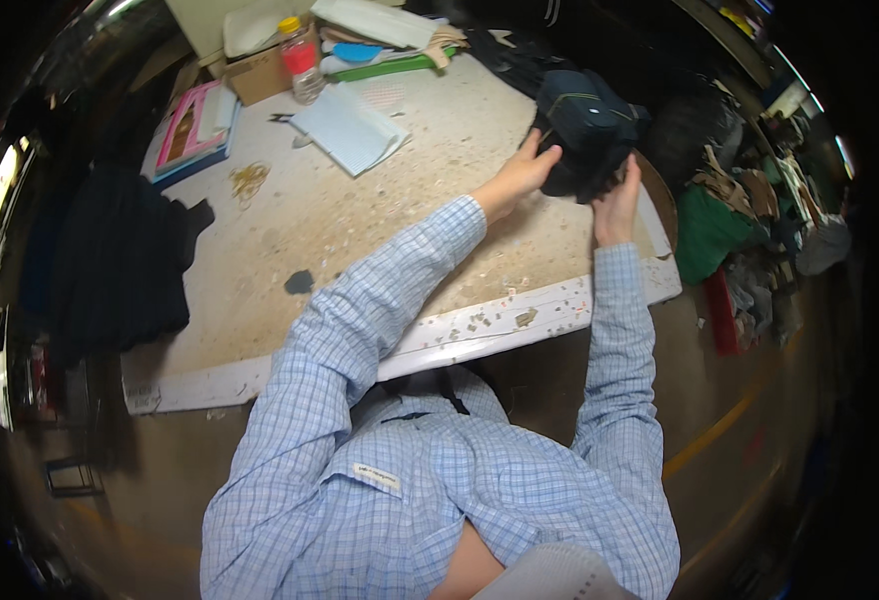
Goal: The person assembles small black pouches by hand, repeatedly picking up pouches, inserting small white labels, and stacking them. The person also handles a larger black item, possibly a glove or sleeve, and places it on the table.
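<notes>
A bundle of dark fabric (585, 130) is held at the far right corner of the desk (380, 230), partly over its edge. The left hand (520, 175) is laid against the bundle's near left side, its fingers (545, 155) pressed onto the cloth. The right hand (615, 205) is set under the bundle's lower right; its fingers are buried in the folds, so how far they are curled cannot be told. What kind of article the fabric is cannot be made out. A dark garment (110, 265) is draped over the desk's left edge, its lower part lost in shadow. A plastic bottle (302, 60), a light folded sheet (350, 125) and a pink tray (195, 130) are seen at the far side. A heap of scraps (760, 230) at the right is blurred.
</notes>
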A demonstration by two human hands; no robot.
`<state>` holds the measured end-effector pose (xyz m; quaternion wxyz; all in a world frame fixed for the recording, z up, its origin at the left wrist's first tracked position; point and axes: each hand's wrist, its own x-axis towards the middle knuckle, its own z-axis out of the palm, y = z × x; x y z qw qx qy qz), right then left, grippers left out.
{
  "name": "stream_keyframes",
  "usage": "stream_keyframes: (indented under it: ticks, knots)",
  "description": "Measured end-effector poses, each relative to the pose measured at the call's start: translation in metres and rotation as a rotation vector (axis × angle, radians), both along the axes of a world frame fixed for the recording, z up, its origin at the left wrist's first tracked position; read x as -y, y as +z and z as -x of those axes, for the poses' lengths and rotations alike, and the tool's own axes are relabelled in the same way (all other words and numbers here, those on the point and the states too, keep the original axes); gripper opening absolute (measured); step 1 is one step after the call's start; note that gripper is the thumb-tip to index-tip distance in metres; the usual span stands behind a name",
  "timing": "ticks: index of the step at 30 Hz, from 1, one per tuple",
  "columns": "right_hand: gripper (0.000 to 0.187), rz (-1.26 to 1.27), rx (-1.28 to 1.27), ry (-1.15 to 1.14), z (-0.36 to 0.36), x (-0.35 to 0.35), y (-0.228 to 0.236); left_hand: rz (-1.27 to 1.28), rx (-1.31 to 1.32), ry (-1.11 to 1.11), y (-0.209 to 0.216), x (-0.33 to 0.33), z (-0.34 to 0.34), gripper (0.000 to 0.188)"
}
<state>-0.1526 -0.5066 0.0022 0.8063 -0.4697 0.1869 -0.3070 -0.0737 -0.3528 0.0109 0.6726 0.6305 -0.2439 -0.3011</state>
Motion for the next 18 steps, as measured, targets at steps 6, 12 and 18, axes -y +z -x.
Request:
stream_keyframes:
  ticks: [6,12,18]
  knots:
    - [0.070,0.682,0.174,-0.493,0.019,-0.065,0.034,-0.129,0.051,-0.250,0.017,-0.065,0.018,0.044]
    - [0.058,1.217,0.385,-0.402,0.012,-0.170,0.077,-0.164,0.371,-0.274,0.067,-0.193,0.067,0.035]
    - [0.050,1.423,0.558,-0.071,-0.048,-0.258,0.067,-0.381,0.697,0.047,0.161,-0.358,0.128,0.028]
